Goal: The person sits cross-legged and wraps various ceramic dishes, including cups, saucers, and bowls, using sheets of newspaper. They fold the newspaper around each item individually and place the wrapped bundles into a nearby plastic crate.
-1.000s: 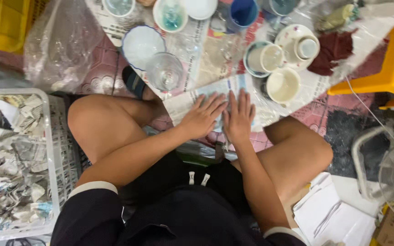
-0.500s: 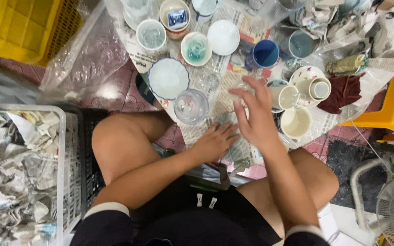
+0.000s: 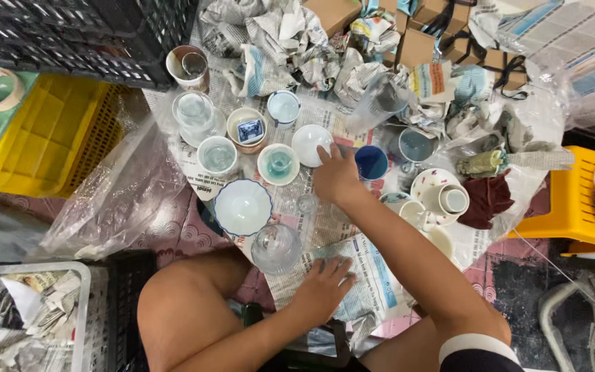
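My right hand (image 3: pixel 335 176) reaches forward, fingertips touching the near right edge of the small white bowl (image 3: pixel 310 143), fingers loosely curled, not yet closed on it. The bowl sits upright on the newspaper (image 3: pixel 325 220), directly ahead of that hand. My left hand (image 3: pixel 324 289) lies flat, fingers spread, pressing a newspaper sheet (image 3: pixel 366 275), well apart from the bowl. A blue cup (image 3: pixel 371 162) stands just right of my knuckles.
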